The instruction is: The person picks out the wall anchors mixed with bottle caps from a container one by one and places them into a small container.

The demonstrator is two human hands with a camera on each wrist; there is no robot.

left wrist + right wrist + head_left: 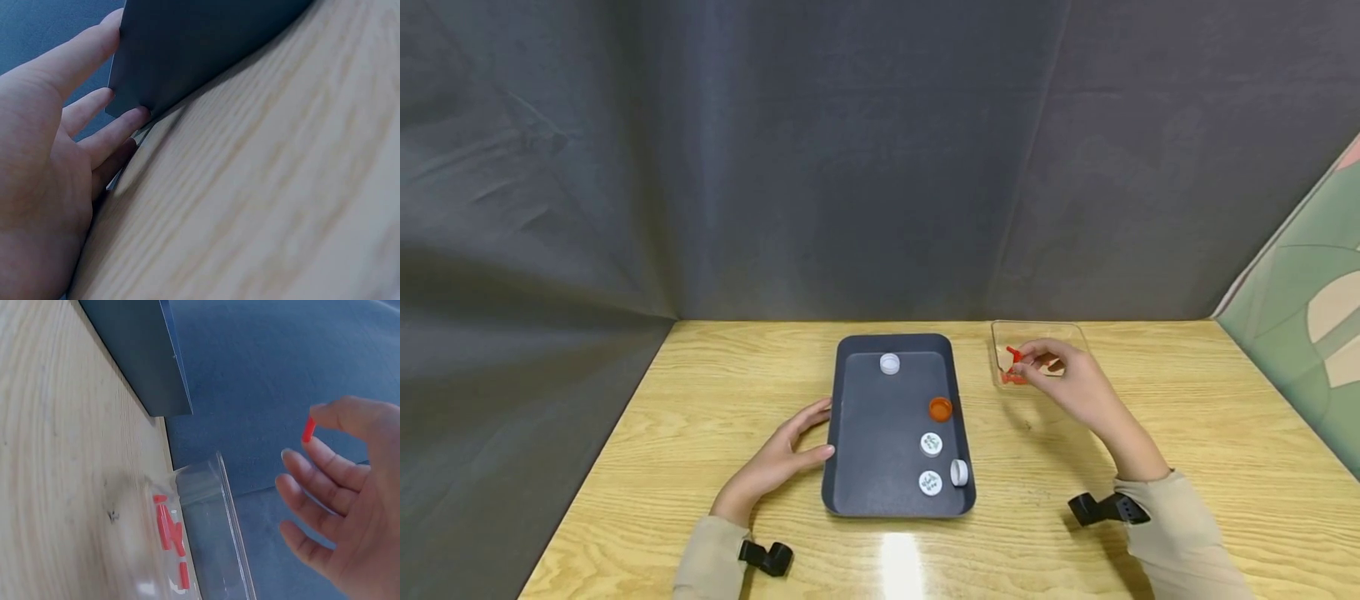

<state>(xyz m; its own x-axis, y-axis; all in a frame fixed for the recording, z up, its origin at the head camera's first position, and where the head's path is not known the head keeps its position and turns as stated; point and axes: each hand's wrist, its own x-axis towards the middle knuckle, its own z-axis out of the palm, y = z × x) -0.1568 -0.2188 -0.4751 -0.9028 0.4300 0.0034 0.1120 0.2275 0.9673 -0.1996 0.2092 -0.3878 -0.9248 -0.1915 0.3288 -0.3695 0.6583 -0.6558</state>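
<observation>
My right hand [1069, 383] pinches a small red tube-like piece [308, 429] between thumb and index finger, the other fingers loosely bent. It is above a clear plastic box [232, 531], in which several red pieces [165, 528] lie on the bottom. My left hand [781, 457] touches the left side of a dark grey tray [880, 433] with extended fingers and thumb. On the tray are a white bottle cap [890, 363] at the far end, an orange cap [940, 409], two white discs [931, 444] with a greenish pattern, and a white cap [958, 472] standing on its side.
The wooden table [715, 400] ends at a dark grey curtain [865, 167] behind the tray and box. A green patterned panel [1292, 283] stands along the right. Both wrists carry a black strapped camera, the left one [775, 558] near the front edge.
</observation>
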